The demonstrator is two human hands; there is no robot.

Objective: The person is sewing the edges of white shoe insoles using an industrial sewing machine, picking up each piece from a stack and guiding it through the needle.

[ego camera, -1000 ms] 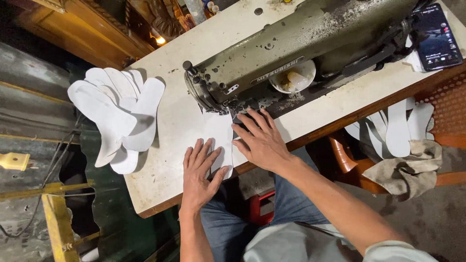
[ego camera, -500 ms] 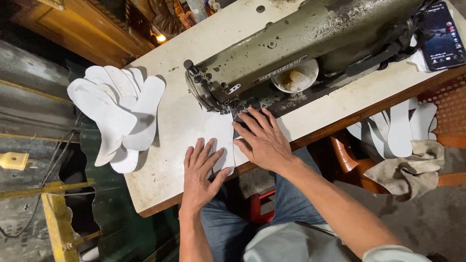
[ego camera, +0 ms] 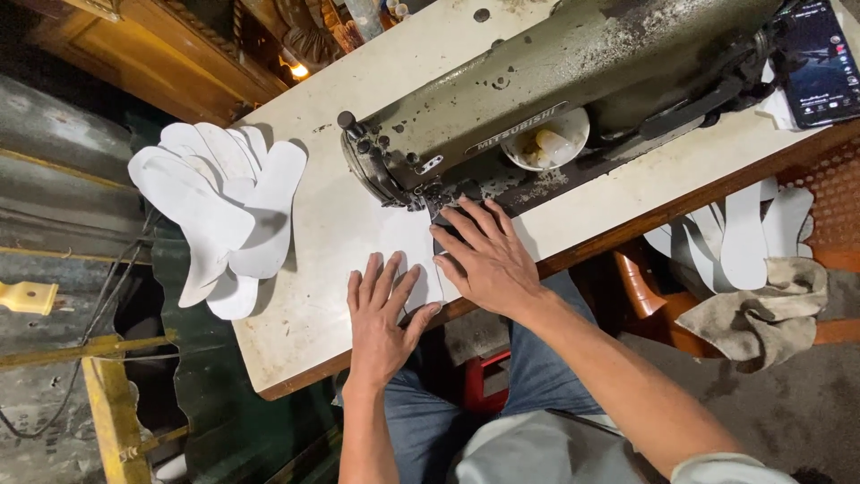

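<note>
white flat cut piece (ego camera: 408, 255) lies unmoved under the grey-green sewing machine (ego camera: 555, 99); left hand (ego camera: 383, 314) and right hand (ego camera: 488, 255) stay pressed flat on it, fingers spread, grasping nothing.

A worn cream wooden table (ego camera: 296, 314) carried a grimy grey-green sewing machine (ego camera: 555, 99), a fanned stack of white insole-shaped pieces (ego camera: 219, 211), and a dark smartphone (ego camera: 820, 63).

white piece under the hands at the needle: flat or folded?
Flat. The white piece lies spread on the table, left hand and right hand pressing it.
</note>
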